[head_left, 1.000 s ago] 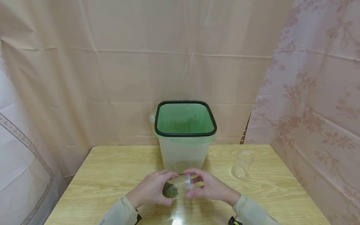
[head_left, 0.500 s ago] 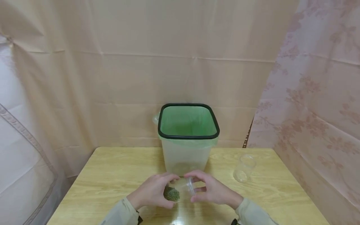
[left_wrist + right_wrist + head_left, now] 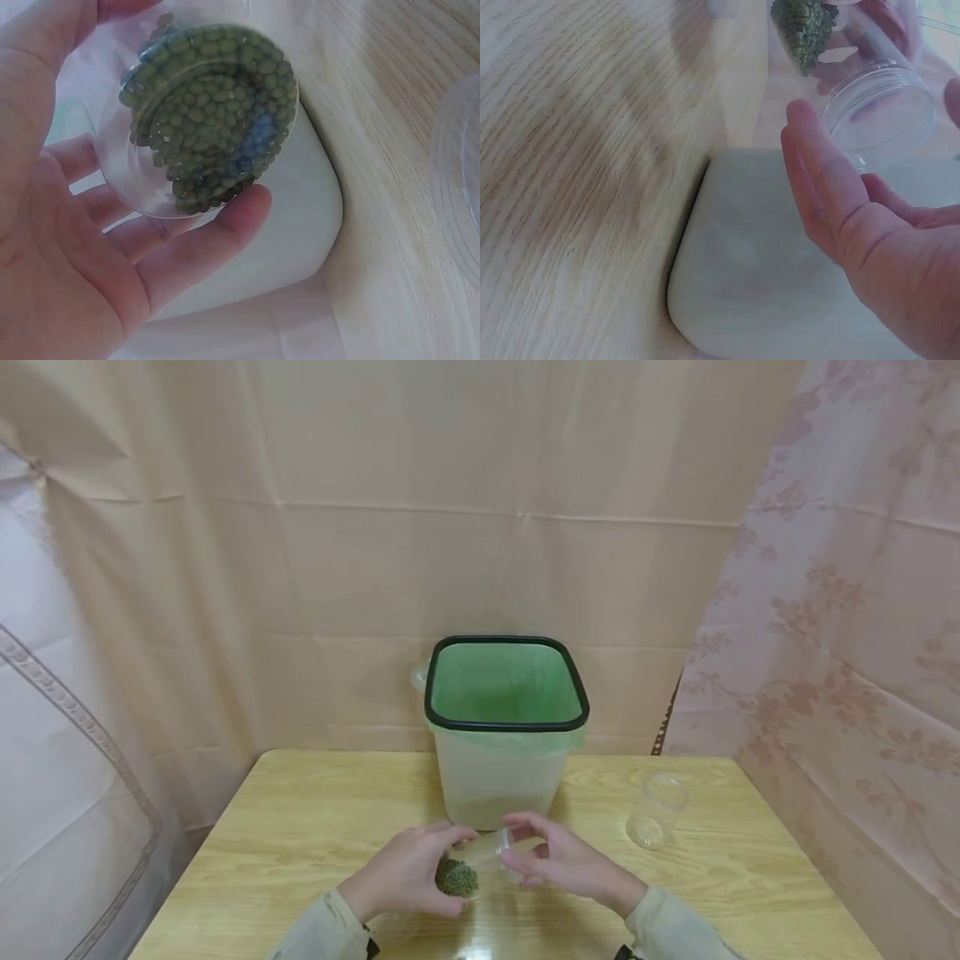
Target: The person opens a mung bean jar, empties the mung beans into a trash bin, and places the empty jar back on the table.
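A clear plastic jar (image 3: 866, 45) partly filled with green mung beans (image 3: 457, 877) lies tilted sideways in the air over the table. My left hand (image 3: 408, 870) grips it round its body near the base, thumb on the near side. In the left wrist view the mung beans (image 3: 214, 112) show through the jar's bottom. My right hand (image 3: 558, 864) holds the clear lid (image 3: 505, 843) at the jar's mouth, fingers on the far side and thumb in front. In the right wrist view the fingers (image 3: 829, 161) curve beside the transparent ridged lid (image 3: 881, 109); exact contact is hard to make out.
Behind the hands stands a white bin (image 3: 495, 777) with a black rim and green liner. A second clear jar (image 3: 657, 812) sits at the right on the wooden table (image 3: 322, 802). A clear round ridged piece (image 3: 461, 180) lies near my left wrist. Curtains hang behind.
The right hand has shifted its fingers at the lid, its thumb moving up over the near edge. The left hand keeps its grip on the jar. The view has shifted slightly.
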The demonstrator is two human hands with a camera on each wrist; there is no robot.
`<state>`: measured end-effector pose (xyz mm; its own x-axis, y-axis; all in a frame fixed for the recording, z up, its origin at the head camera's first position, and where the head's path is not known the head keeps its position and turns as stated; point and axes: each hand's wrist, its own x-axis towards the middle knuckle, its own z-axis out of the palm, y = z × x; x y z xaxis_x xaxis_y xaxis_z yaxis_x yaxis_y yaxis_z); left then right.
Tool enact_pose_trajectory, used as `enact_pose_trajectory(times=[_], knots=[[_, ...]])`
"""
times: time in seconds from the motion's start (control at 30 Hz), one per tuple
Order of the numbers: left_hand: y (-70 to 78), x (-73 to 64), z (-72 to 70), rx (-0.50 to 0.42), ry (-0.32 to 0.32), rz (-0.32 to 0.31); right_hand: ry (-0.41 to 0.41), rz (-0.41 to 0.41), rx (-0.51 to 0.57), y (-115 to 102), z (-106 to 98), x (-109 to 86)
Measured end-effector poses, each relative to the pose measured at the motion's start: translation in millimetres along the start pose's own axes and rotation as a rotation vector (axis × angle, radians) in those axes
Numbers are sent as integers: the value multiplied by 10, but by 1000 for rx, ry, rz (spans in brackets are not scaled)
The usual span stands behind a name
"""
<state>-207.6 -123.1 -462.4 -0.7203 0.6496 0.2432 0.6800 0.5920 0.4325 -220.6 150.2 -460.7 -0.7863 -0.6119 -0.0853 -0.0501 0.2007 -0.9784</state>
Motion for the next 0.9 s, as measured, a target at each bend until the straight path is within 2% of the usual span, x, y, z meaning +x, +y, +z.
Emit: enact_pose_trajectory(times=[0.33,0.53,0.63,0.73,0.9], knots=[[10,13,-1,-23,-29,-2,-20,-24,-7,-12,-18,-19],[-8,16,-5,-73,-42,-3,-36,-98,-92,25,-40,-11],[-9,14,0,-83,-41,3,-50,-128,-103,41,-50,-12],[-10,11,-1,-101,-45,6,-74,-180,-113,53,-56,-20],[-17,14,-13,-128,-62,5,-122,-327,-172,87,-62,-33]])
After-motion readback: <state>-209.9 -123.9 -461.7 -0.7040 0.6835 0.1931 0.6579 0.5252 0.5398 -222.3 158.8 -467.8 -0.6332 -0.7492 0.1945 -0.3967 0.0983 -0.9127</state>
